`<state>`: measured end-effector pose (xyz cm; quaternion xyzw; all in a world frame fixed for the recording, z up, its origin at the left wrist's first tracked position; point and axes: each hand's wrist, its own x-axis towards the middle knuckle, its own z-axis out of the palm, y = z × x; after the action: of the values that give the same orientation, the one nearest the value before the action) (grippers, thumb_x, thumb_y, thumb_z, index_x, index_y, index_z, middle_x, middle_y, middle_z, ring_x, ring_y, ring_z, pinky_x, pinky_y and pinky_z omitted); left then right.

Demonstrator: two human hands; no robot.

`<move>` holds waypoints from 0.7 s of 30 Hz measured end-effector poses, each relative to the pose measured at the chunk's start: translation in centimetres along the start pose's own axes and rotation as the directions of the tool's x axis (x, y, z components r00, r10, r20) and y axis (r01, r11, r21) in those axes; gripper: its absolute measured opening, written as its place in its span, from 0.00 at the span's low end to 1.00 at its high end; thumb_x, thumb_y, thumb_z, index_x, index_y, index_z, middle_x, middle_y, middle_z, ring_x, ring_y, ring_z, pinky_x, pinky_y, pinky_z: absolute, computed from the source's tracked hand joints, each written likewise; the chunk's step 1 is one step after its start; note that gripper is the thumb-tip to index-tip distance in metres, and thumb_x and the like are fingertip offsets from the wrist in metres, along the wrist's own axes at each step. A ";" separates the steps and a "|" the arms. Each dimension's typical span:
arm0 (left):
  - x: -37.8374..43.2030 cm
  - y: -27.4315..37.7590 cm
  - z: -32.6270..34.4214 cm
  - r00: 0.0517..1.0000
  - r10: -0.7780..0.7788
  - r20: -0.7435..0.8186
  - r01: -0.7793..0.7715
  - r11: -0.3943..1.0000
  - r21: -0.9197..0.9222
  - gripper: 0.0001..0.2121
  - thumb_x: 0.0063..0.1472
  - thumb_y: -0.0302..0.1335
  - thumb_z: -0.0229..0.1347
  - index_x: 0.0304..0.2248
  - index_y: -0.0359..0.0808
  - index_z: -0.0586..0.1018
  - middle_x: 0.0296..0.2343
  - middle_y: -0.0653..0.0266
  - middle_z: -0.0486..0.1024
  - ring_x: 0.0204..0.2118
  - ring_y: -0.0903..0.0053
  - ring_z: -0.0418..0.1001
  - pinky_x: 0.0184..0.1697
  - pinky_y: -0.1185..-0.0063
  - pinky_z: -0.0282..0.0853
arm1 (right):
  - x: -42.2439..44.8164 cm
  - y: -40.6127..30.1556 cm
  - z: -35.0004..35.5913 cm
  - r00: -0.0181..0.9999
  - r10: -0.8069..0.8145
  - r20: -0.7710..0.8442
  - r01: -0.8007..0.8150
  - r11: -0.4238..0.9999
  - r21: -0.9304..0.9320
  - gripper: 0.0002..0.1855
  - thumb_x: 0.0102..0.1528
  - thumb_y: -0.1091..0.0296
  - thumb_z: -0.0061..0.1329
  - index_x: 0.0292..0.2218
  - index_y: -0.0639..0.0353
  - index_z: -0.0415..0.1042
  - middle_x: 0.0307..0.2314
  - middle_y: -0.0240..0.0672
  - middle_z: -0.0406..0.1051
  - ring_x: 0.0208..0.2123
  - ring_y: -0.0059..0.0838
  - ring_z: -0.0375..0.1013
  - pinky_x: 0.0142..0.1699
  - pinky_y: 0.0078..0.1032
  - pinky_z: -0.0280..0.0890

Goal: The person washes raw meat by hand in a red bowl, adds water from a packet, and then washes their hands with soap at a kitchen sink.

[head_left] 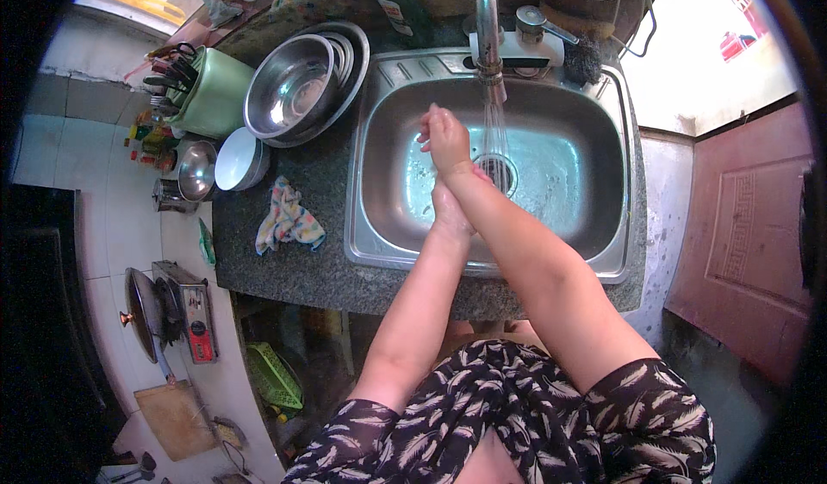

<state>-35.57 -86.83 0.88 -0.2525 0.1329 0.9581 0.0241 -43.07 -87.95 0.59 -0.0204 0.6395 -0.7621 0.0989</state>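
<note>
Water runs from the metal faucet into the stainless steel sink. Over the left part of the basin my two forearms cross near the wrists. My right hand is uppermost, with its fingers slightly curled and nothing seen in them. Beneath it, my left hand lies against my right wrist; its fingers are mostly hidden by the right forearm, and pinkish fingertips show at that wrist's far side. Both hands look wet. The falling water passes just right of my right hand, towards the drain.
Left of the sink, a crumpled patterned cloth, white bowls, steel basins and a green utensil holder stand on the stone counter. Behind the sink are a green bottle and a dark scouring pad.
</note>
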 end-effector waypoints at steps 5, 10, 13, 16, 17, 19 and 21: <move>0.0 1.7 3.0 0.938 0.035 -0.344 -0.015 0.998 0.060 0.16 0.53 0.42 0.42 0.21 0.37 0.68 0.16 0.60 0.65 0.19 0.67 0.64 0.24 0.73 0.64 | -2.8 2.0 -3.7 0.913 0.150 0.379 0.044 0.888 -0.458 0.26 0.52 0.47 0.30 0.33 0.64 0.66 0.28 0.57 0.66 0.31 0.49 0.66 0.40 0.36 0.58; 4.4 3.6 -3.9 0.855 0.510 0.099 -0.320 0.367 0.874 0.06 0.51 0.29 0.48 0.26 0.36 0.67 0.11 0.66 0.64 0.12 0.73 0.61 0.18 0.76 0.59 | -10.3 -1.0 -1.3 0.990 -0.142 -0.026 0.117 0.893 -0.435 0.27 0.46 0.54 0.43 0.42 0.68 0.58 0.34 0.50 0.63 0.37 0.47 0.63 0.46 0.35 0.55; 4.3 1.2 -0.2 0.604 0.718 0.346 -0.384 -0.118 0.916 0.07 0.50 0.26 0.48 0.27 0.31 0.68 0.09 0.63 0.63 0.12 0.80 0.62 0.17 0.80 0.58 | -11.6 -0.7 -1.8 0.980 0.046 -0.191 -0.036 0.998 0.057 0.32 0.43 0.63 0.49 0.47 0.65 0.51 0.39 0.46 0.60 0.40 0.41 0.62 0.46 0.31 0.57; 4.5 1.6 -0.2 0.754 0.652 -0.073 -0.441 0.587 0.679 0.06 0.51 0.22 0.47 0.29 0.29 0.66 0.25 0.55 0.68 0.28 0.73 0.67 0.28 0.78 0.62 | -11.6 -3.1 -2.6 0.871 0.441 0.217 -0.480 0.666 0.571 0.35 0.42 0.64 0.51 0.48 0.63 0.49 0.40 0.43 0.59 0.38 0.37 0.64 0.41 0.28 0.61; 4.5 2.2 -0.8 0.818 0.509 -0.267 -0.418 0.846 0.332 0.06 0.52 0.23 0.46 0.30 0.29 0.66 0.29 0.53 0.68 0.33 0.68 0.67 0.31 0.76 0.63 | -11.4 -3.3 -2.5 0.777 0.483 0.404 -0.617 0.456 0.641 0.34 0.42 0.63 0.51 0.48 0.63 0.50 0.40 0.42 0.60 0.36 0.36 0.65 0.39 0.28 0.63; 4.3 1.8 -1.2 0.957 0.152 -0.246 -0.230 0.915 -0.332 0.06 0.53 0.20 0.44 0.31 0.27 0.65 0.32 0.53 0.65 0.37 0.67 0.64 0.41 0.74 0.62 | -9.6 -1.9 -3.4 0.641 0.486 0.595 -0.720 0.112 0.685 0.23 0.44 0.60 0.49 0.40 0.63 0.60 0.32 0.40 0.65 0.31 0.33 0.67 0.34 0.28 0.64; 0.9 -0.1 0.5 0.972 0.230 -0.050 -0.234 0.915 -0.329 0.09 0.52 0.16 0.43 0.34 0.25 0.64 0.30 0.55 0.64 0.35 0.67 0.64 0.46 0.75 0.61 | -7.3 0.8 -4.8 0.738 0.479 0.475 -0.638 0.267 0.722 0.20 0.45 0.62 0.47 0.38 0.63 0.61 0.28 0.38 0.65 0.28 0.32 0.66 0.32 0.28 0.64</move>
<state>-36.61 -86.68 0.79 -0.2401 -0.0013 0.9616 -0.1333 -36.58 -82.11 -0.34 0.1966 0.1307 -0.8816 0.4087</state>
